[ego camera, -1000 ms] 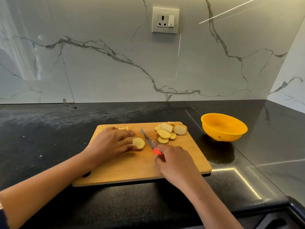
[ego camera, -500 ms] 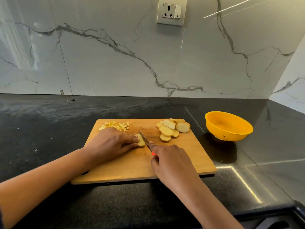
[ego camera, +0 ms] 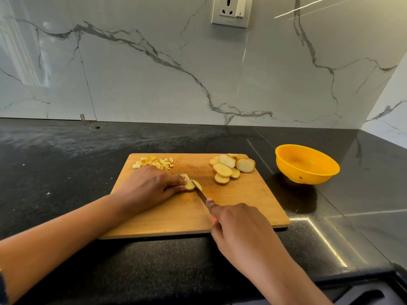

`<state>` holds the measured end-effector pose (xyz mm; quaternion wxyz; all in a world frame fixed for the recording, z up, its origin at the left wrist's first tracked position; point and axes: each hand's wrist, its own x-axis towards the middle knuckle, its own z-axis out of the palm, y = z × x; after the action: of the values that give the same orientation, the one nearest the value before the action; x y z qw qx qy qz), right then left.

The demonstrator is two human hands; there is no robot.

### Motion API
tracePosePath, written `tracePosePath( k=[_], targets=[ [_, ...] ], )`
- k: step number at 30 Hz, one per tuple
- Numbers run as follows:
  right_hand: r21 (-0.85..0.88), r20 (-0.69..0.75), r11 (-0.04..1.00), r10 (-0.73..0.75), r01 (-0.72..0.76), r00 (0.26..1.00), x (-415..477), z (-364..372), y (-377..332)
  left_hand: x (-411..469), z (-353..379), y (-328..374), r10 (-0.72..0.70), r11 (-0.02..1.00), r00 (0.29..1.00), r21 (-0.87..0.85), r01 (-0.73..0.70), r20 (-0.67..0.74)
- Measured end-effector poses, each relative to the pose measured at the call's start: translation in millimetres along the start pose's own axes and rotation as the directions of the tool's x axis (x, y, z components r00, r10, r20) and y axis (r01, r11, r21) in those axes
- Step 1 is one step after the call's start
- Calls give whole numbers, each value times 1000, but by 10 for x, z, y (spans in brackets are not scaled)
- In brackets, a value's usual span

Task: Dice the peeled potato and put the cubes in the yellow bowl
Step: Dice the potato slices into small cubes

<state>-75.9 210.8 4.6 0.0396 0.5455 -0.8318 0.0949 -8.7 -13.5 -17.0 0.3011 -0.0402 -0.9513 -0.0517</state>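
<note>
Right now, seen from the head camera, the left hand (ego camera: 154,188) is lying palm down on the wooden cutting board (ego camera: 242,201), its fingers bent and bunched at their tips, holding a single potato slice (ego camera: 189,185) steady near the middle of the board. The right hand (ego camera: 240,227) is gripping a knife (ego camera: 200,194), fingers wrapped around the handle so that only a small orange-red spot of it is showing, and the index finger is stretching forward along the top of the blade. The blade is pointing away from the person and is resting across the slice, just beside the left fingertips, with a narrow part of the slice showing on its right side.

Along the far left edge of the board a small heap of potato cubes (ego camera: 154,162) is sitting, just beyond the left hand. Toward the far right corner a pile of round slices (ego camera: 231,168) is lying, overlapping one another and well apart from the knife.

Off the board, to its right, the yellow bowl (ego camera: 308,175) is standing upright on the black counter (ego camera: 66,150); no cubes are showing inside it.

Behind everything a white marble wall (ego camera: 154,84) with grey veins is rising, and a wall socket (ego camera: 231,11) is sitting at its top edge.
</note>
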Motion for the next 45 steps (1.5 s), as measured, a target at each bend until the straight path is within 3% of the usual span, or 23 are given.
tracePosePath(
  k=[9,21,32,37,45],
  targets=[
    [106,-93,992,76,-66,993,348,35,13,-27,-6,-11,-97,995,994,12,97,-56],
    [143,-138,989,43,-23,989,317,70,-16,-30,-12,-14,-42,997,998,56,44,-41],
    [-117,-15,993,-4,2,1000,486,59,-243,-27,-2,-12,-32,997,998,67,36,-52],
    [-80,21,997,-20,22,1000,118,34,-152,-29,-21,-10,-43,998,999,48,43,-4],
    [46,-79,999,9,-5,997,-74,-107,-58,-18,-37,-5,-111,994,993,25,110,38]
  ],
)
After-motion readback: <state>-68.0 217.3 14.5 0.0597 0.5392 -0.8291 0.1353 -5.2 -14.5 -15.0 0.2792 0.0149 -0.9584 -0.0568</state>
